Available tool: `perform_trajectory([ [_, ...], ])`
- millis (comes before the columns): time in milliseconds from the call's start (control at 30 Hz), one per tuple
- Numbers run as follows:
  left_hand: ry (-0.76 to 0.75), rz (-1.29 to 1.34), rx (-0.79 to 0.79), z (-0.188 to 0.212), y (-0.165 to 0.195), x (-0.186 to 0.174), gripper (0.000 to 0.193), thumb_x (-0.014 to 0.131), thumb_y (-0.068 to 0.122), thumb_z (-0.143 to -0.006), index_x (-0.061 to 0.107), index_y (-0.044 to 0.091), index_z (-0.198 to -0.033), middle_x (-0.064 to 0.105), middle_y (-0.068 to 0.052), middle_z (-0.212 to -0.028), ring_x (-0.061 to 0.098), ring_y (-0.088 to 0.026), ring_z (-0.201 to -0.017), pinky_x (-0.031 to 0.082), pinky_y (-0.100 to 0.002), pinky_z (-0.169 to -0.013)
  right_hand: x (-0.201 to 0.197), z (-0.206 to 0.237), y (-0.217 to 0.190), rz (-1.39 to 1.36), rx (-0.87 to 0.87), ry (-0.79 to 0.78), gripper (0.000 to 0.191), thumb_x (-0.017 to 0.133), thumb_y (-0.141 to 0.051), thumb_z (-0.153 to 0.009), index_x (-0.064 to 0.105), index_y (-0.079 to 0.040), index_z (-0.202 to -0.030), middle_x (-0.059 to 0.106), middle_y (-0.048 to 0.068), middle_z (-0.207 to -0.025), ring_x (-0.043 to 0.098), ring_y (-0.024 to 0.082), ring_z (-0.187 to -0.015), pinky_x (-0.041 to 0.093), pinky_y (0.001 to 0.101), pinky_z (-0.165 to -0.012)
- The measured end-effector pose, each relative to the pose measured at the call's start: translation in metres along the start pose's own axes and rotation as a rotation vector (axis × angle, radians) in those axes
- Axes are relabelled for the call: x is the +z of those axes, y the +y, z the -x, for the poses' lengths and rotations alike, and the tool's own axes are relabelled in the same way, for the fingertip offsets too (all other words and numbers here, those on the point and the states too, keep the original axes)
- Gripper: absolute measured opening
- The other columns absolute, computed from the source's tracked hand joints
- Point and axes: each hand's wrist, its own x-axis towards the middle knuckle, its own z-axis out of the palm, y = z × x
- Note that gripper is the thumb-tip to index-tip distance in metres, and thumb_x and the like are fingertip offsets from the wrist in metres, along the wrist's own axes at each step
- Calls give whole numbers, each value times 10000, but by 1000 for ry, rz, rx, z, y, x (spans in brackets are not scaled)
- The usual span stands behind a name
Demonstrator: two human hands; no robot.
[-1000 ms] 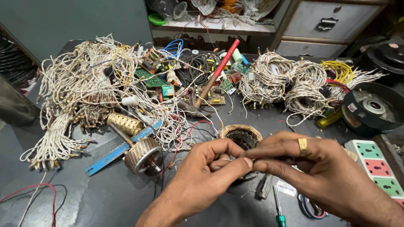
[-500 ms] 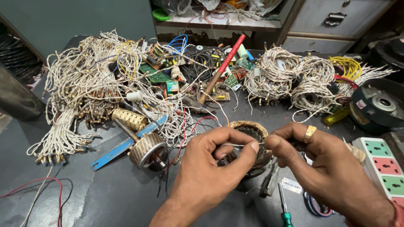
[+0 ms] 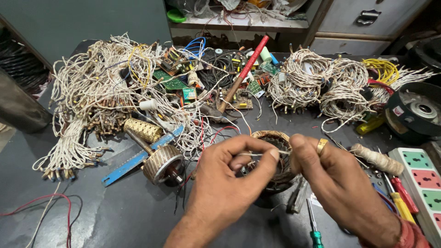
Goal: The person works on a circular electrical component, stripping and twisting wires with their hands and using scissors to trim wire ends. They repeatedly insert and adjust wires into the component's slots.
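- Head view looks down on a dark, matte worktop (image 3: 115, 216), scuffed and dusty, that carries everything else
- Largest heap: a tangled mass of thin cream wires (image 3: 92, 92) at the left, stringy and loose, with short bundled ends trailing toward the near edge
- Second heap of coiled cream wires (image 3: 317, 85) lies at the right rear, wound in rough loops, with a yellow wire coil (image 3: 381, 71) just beside it
- Round black motor housing (image 3: 415, 112) with a shiny metal hub sits at the far right
- Stator ring (image 3: 275, 160), a round core wrapped in tan tape with dark copper windings inside, rests on the worktop near its front middle, directly under both hands
- Left hand (image 3: 229, 183) hovers over the stator ring, its fingers closed in a pinch on a thin pale wire (image 3: 268, 153) that runs across the ring's top
- Right hand (image 3: 337, 183), with a gold ring on one finger, pinches the other end of the same pale wire, fingers closed on it
- White power strip (image 3: 425, 183) with red and green sockets lies at the right edge
- Ribbed metal rotor (image 3: 161, 164) on a shaft lies left of the hands, touching a flat blue strip (image 3: 133, 160)
- Red-handled hammer (image 3: 241, 76) slants across green circuit boards (image 3: 172, 82) at the rear
- Green-handled screwdriver (image 3: 314, 234) lies near the right wrist
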Motion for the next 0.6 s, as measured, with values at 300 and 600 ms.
perform_trajectory([
  [300,40,85,-129,-6,-3,-5,162,769,185,-852,791,32,-902,447,115,-550,337,10,-520,221,-239,-472,-7,1,-9,-382,-195,-119,560,741,-45,-861,620,-47,-1408,726,87,-1177,677,154,-1049,564,330,-908],
  [600,-13,88,-163,-5,-5,0,167,779,188,-852,793,28,-900,347,138,-555,297,15,-523,215,-230,-487,-4,-3,15,-83,-251,30,158,673,-68,-932,759,-5,-1048,745,58,-948,742,115,-901,588,284,-817],
])
